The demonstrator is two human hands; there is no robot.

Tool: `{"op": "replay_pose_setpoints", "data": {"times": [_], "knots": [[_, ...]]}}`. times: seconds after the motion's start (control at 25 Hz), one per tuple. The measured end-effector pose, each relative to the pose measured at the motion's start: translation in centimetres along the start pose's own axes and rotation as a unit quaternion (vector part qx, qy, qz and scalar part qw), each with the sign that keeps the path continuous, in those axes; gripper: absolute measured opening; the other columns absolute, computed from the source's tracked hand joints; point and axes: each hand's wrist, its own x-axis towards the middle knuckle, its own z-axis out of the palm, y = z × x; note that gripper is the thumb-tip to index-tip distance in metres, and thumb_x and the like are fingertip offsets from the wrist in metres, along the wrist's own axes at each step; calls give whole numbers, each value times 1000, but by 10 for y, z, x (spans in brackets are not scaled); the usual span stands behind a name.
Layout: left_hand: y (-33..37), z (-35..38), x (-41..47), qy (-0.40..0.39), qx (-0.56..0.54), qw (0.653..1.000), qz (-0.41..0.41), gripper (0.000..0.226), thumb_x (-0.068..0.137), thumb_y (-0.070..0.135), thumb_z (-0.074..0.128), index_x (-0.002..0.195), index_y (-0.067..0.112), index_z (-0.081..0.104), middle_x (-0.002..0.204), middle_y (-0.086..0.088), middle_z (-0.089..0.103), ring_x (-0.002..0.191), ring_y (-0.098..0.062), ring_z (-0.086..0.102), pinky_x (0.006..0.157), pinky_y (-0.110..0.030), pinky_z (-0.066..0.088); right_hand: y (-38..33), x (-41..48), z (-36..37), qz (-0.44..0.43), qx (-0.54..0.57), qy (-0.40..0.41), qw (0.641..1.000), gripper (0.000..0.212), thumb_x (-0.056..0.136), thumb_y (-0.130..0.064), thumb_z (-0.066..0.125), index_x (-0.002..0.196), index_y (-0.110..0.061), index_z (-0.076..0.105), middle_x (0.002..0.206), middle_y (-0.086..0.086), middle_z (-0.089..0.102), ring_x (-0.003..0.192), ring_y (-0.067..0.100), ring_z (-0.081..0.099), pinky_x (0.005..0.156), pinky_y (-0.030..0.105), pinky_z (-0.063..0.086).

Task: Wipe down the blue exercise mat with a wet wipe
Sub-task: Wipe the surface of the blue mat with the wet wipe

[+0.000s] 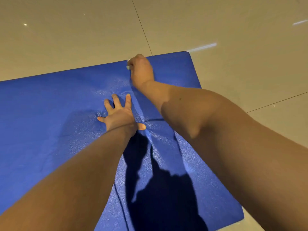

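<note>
Palm down, the left hand (119,114) lies flat on the blue exercise mat (46,117), near its middle. Its fingers are straight and spread wide, the thumb is out to the side, and it holds nothing. The foam dimples and creases around it where it presses. The right hand (141,70) is stretched farther out, right at the mat's far edge, curled into a fist with its back turned up. A small pale scrap of the wet wipe (128,67) peeks out at the finger side of that fist, and the rest is buried in the grip. From here I can't make out whether the wipe itself is flat against the foam.

Both forearms are bare. The left comes in from the lower left, and the right crosses over the mat's right-hand part. Their dark shadows (158,189) fall on the mat between and below the arms.

The mat is spread on a glossy beige tiled floor (66,30), running off to the left, with its two right-hand corners showing. Thin dark grout lines (141,27) cut across the tiles beyond it, and bright streaks of reflected light (202,47) sit on the floor just past the far right corner.
</note>
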Motion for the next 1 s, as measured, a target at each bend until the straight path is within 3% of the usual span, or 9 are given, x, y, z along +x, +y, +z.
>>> {"op": "replay_pose_setpoints", "data": {"times": [0.12, 0.2, 0.32, 0.52, 0.6, 0.68, 0.76, 0.88, 1.0], "knots": [[-1, 0, 0, -1, 2, 1000, 2, 133, 65, 76, 75, 158, 40, -14, 165, -5, -16, 151, -39, -8, 108, -72, 31, 23, 8, -13, -24, -31, 6, 999, 23, 89, -1, 53, 103, -8, 69, 108, 5, 56, 99, 24, 60, 76, 25, 46], [-1, 2, 1, 0, 2, 1000, 3, 134, 64, 77, 75, 158, 40, -14, 164, -5, -15, 151, -39, -8, 108, -72, 32, 64, 15, -43, 46, -44, 42, 997, 25, 89, -3, 51, 107, -8, 68, 109, 4, 57, 100, 25, 60, 70, 22, 43], [-3, 3, 1, 3, 4, 1000, 8, 134, 64, 78, 74, 158, 39, -14, 164, -6, -15, 151, -39, -8, 107, -72, 33, 123, 24, -84, 148, -59, 106, 982, 30, 88, 1, 46, 109, -5, 66, 118, 9, 57, 99, 25, 59, 78, 25, 41], [-3, 3, 0, 9, 12, 1000, 13, 134, 65, 78, 73, 158, 37, -14, 164, -8, -15, 151, -41, -6, 106, -72, 34, 128, 26, -94, 215, -30, 145, 965, 31, 89, 5, 47, 113, -2, 64, 122, 15, 59, 109, 29, 59, 86, 29, 46], [-2, 3, 1, 7, 11, 1000, 13, 134, 65, 79, 73, 158, 37, -14, 164, -8, -14, 150, -41, -6, 106, -72, 34, 98, 21, -76, 176, -50, 128, 975, 30, 92, -1, 48, 118, -3, 63, 122, 15, 57, 113, 29, 56, 88, 27, 44], [-2, 3, 0, 12, 9, 1000, 11, 134, 64, 78, 74, 158, 38, -13, 164, -7, -13, 150, -41, -5, 106, -73, 34, 61, 15, -46, 136, -43, 91, 986, 29, 91, 1, 48, 115, -1, 63, 104, 6, 59, 106, 28, 59, 67, 11, 40], [-2, 3, 0, 15, 5, 1000, 11, 135, 63, 78, 75, 158, 39, -13, 163, -6, -12, 150, -40, -5, 106, -73, 33, 19, 7, -10, 98, -6, 58, 993, 22, 92, -1, 50, 110, 2, 63, 88, 2, 58, 97, 30, 61, 50, 9, 34], [-4, 2, 1, 9, 4, 1000, 10, 136, 62, 80, 75, 158, 40, -14, 163, -5, -14, 150, -39, -6, 106, -73, 32, -17, -4, 15, -23, -31, 7, 999, 21, 93, -3, 51, 108, -4, 66, 103, 4, 60, 98, 25, 57, 65, 17, 37], [-7, 2, 1, 3, -6, 1000, 14, 135, 63, 79, 74, 158, 40, -13, 163, -5, -14, 150, -39, -6, 106, -74, 31, 10, 6, -10, -6, -38, 9, 999, 20, 94, -1, 51, 105, -4, 67, 109, 5, 57, 95, 23, 60, 74, 27, 47]]}}
